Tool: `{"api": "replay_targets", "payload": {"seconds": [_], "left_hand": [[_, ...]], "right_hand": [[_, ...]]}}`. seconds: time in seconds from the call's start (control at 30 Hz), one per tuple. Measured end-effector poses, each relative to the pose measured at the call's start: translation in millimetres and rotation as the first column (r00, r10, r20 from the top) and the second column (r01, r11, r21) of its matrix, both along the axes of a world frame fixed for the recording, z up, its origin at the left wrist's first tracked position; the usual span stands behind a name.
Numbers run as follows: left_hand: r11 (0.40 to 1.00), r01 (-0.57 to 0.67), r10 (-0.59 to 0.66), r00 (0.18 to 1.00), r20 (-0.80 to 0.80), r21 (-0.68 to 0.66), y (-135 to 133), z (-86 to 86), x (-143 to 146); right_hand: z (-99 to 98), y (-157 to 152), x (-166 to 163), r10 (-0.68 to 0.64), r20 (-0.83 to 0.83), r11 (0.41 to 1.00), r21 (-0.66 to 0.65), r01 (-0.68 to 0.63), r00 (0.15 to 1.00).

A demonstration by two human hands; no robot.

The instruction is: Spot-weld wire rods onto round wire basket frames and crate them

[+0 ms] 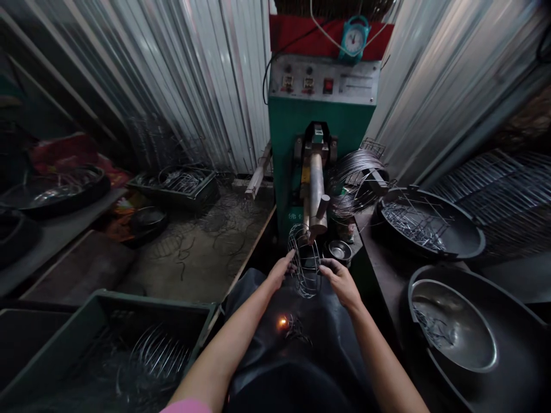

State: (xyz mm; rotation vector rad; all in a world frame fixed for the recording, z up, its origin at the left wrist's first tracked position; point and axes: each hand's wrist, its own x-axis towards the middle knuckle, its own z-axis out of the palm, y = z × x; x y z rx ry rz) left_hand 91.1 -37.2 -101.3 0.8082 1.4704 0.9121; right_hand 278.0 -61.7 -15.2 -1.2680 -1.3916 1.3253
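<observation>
Between my hands is a round wire basket frame (306, 287), held upright against the tip of a spot welding machine (317, 189). My left hand (282, 269) grips its left side with fingers closed on the wires. On the right side, my right hand (338, 278) pinches the rim wire between thumb and fingers. The frame's top sits at the welder's lower electrode area; the exact contact point is too small to make out. A bright orange spark (283, 323) glows over the dark apron (301, 367) on my lap, beside several short wire pieces (297, 330).
Coiled wire rings (359, 178) hang right of the welder. Black pans (430, 223) and a steel bowl (454, 327) hold small wire parts at the right. A green crate (159, 301) with curved wire frames stands at lower left. A teal clock (354, 39) hangs above.
</observation>
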Motion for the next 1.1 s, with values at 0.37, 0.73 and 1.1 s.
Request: {"api": "replay_targets", "payload": {"seconds": [0.37,0.73,1.1], "left_hand": [[0.485,0.638,0.256,0.55,-0.795,0.598,-9.2,-19.8,-6.0],[0.391,0.661,0.245,0.596,-0.765,0.64,2.2,-31.2,-14.5],[0.397,0.65,0.265,0.594,-0.759,0.647,-12.8,-43.5,-13.6]], "right_hand": [[-13.0,-13.0,-1.7,-0.002,0.042,0.999,0.038,0.0,0.999],[-17.6,-16.4,2.7,-0.014,0.119,0.997,0.076,0.005,0.993],[-11.9,-40.0,4.8,0.015,0.167,0.996,0.086,-0.03,0.986]]}}
